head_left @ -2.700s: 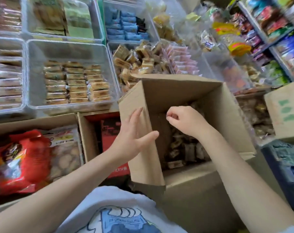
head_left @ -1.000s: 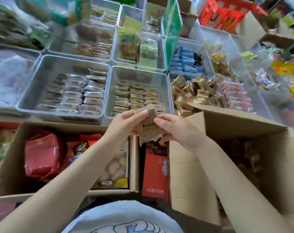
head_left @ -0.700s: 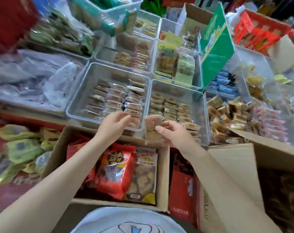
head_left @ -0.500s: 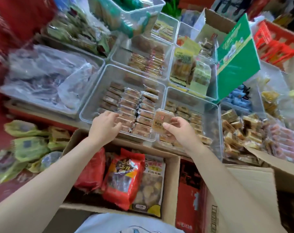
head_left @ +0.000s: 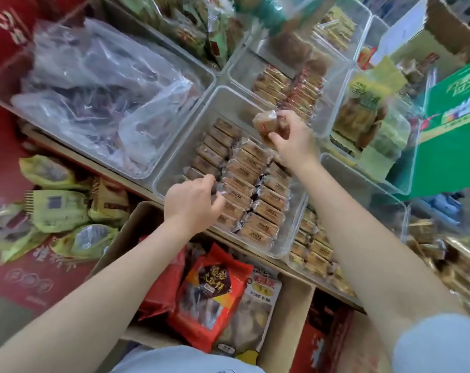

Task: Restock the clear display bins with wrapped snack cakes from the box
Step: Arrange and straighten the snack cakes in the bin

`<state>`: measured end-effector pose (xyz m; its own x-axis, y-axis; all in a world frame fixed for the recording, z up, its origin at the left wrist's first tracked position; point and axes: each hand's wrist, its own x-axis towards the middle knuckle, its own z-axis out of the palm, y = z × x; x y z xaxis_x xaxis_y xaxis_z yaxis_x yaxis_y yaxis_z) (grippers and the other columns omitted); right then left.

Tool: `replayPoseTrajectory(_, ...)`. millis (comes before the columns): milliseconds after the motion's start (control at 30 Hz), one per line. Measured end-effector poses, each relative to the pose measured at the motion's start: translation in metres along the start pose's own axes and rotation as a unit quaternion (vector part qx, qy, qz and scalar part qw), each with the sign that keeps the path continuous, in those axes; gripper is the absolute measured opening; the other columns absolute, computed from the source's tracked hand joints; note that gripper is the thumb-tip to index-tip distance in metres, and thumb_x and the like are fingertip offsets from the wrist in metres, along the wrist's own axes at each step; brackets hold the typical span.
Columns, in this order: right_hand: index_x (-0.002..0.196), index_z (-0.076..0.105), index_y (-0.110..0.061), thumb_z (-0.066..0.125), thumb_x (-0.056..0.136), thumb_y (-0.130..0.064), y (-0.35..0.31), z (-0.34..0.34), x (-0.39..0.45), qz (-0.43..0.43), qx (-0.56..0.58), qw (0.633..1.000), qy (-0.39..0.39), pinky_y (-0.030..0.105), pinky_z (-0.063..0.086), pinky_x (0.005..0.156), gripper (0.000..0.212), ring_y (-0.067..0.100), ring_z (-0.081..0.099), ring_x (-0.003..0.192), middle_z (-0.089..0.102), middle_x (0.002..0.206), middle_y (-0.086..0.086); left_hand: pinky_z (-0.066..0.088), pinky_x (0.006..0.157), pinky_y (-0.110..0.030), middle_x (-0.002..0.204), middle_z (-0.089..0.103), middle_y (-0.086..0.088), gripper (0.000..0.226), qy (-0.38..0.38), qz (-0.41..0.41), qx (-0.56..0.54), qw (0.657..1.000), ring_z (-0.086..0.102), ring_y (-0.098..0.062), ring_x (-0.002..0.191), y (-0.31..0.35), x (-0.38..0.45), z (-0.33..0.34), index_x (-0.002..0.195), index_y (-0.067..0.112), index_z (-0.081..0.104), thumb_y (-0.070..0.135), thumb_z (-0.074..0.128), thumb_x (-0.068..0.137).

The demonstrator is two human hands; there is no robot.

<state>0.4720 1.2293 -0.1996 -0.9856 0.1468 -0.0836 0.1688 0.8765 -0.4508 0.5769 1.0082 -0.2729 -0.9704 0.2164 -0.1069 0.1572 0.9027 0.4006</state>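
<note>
Head view. The right hand (head_left: 293,142) holds a wrapped snack cake (head_left: 266,123) above the far right part of a clear display bin (head_left: 174,168). The cake is a squat, brown block in clear, glossy film with a small red mark on its face. Thumb and fingers are curled round its right end and pinch it. Motion blur softens its outline, so its long axis is hard to tell; it seems to run from near right to far left, tilted up toward the far edge of the bin.

The left hand (head_left: 193,203) reaches over the bin's near left corner, fingers bent and together on the near cakes of the left row; whether they grip a wrapper cannot be told.

Inside the bin lie rows of cakes (head_left: 244,189), flat brown bars in clear wrappers, set side by side with their long axes running across the rows.

Other clear bins stand edge to edge around it: one on the left with crumpled plastic bags (head_left: 94,84), one beyond with more wrapped bars (head_left: 290,87), one on the right, partly hidden by the forearm. A green carton (head_left: 452,125) stands at the far right. Just below the bins' near edge is an open cardboard box (head_left: 126,238) with red snack bags (head_left: 212,294) in it. Green-yellow packets (head_left: 59,208) lie on a red surface at the left.
</note>
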Motion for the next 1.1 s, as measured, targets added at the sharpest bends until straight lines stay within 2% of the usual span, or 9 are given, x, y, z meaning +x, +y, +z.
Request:
replayPoseTrajectory(133,0.141,0.052,-0.031,0.062,0.097,-0.027,0.006,0.03,0.023,-0.033,-0.145,0.984,-0.094,0.045,0.047,0.101,0.045,0.028,0.053,0.12,0.06,0.126,0.005,0.025,0.05,-0.03,0.065,0.059,0.005,0.036,0.025,0.003,0.012,1.0,0.06,-0.022,0.06,0.0,0.0,0.004,0.092,0.018,0.062,0.044,0.037,0.088)
replayPoseTrajectory(200,0.143,0.052,-0.03,0.056,0.099,-0.023,0.009,0.04,0.026,-0.043,-0.152,0.979,-0.128,0.046,0.047,0.1,0.044,0.03,0.053,0.119,0.06,0.125,0.006,0.024,0.051,-0.029,0.065,0.06,0.005,0.04,0.03,0.003,0.016,0.999,0.06,-0.021,0.06,0.001,0.0,0.005,0.093,0.02,0.064,0.045,0.034,0.087)
replayPoseTrajectory(267,0.146,0.049,-0.028,0.047,0.101,-0.014,0.013,0.045,0.024,-0.048,-0.139,0.98,-0.133,0.044,0.047,0.098,0.047,0.031,0.053,0.118,0.06,0.126,0.007,0.024,0.051,-0.029,0.065,0.06,0.005,0.041,0.033,0.005,0.02,0.999,0.06,-0.021,0.06,0.001,0.0,0.006,0.093,0.019,0.066,0.045,0.034,0.087)
replayPoseTrajectory(367,0.154,0.035,-0.028,0.036,0.098,-0.007,0.012,0.049,0.018,-0.062,-0.232,0.961,-0.136,0.044,0.04,0.099,0.06,0.033,0.05,0.119,0.056,0.131,0.009,0.024,0.052,-0.029,0.066,0.061,0.005,0.043,0.027,0.01,0.029,0.999,0.06,-0.021,0.06,0.0,0.001,0.006,0.093,0.019,0.068,0.045,0.034,0.087)
replayPoseTrajectory(533,0.158,0.016,-0.023,0.038,0.098,-0.011,-0.006,0.039,-0.003,-0.051,-0.312,0.933,-0.171,0.05,0.033,0.106,0.065,0.034,0.044,0.128,0.047,0.142,0.014,0.025,0.053,-0.03,0.069,0.062,0.005,0.043,0.01,0.006,0.043,0.999,0.061,-0.021,0.064,0.002,0.001,0.003,0.094,0.02,0.066,0.047,0.033,0.088)
replayPoseTrajectory(700,0.144,0.048,-0.02,0.046,0.101,-0.023,-0.002,-0.007,-0.08,-0.036,-0.122,0.985,-0.119,0.045,0.037,0.108,0.043,0.022,0.049,0.123,0.052,0.135,0.004,0.034,0.059,-0.033,0.088,0.067,0.003,0.034,-0.025,-0.007,0.039,0.999,0.063,-0.023,0.081,0.003,0.001,-0.003,0.104,0.022,0.058,0.048,0.038,0.095)
replayPoseTrajectory(833,0.118,0.069,-0.021,0.051,0.102,-0.023,0.025,-0.071,-0.18,-0.011,-0.008,0.993,-0.115,0.029,0.051,0.09,0.024,0.001,0.057,0.093,0.065,0.109,-0.008,0.044,0.082,-0.041,0.119,0.062,-0.008,0.043,-0.041,0.007,-0.007,0.999,0.059,-0.03,0.108,0.015,-0.007,-0.014,0.128,0.013,0.055,0.041,0.048,0.096)
replayPoseTrajectory(967,0.106,0.074,-0.021,0.057,0.098,-0.016,0.07,-0.142,-0.289,0.03,0.024,0.998,0.039,0.021,0.051,0.077,0.019,-0.001,0.062,0.082,0.069,0.094,-0.012,0.045,0.092,-0.043,0.124,0.061,-0.011,0.048,-0.009,0.112,-0.08,0.99,0.057,-0.032,0.112,0.092,-0.056,-0.026,0.134,0.007,0.056,0.033,0.059,0.094)
replayPoseTrajectory(1100,0.102,0.074,-0.018,0.058,0.098,-0.015,0.13,-0.201,-0.392,0.104,0.037,0.983,0.149,0.018,0.046,0.068,0.018,0.007,0.062,0.076,0.071,0.085,-0.005,0.044,0.097,-0.035,0.136,0.055,0.002,0.045,-0.148,0.204,-0.173,0.952,0.056,-0.019,0.121,0.201,-0.137,-0.012,0.14,0.022,0.051,0.035,0.058,0.097)
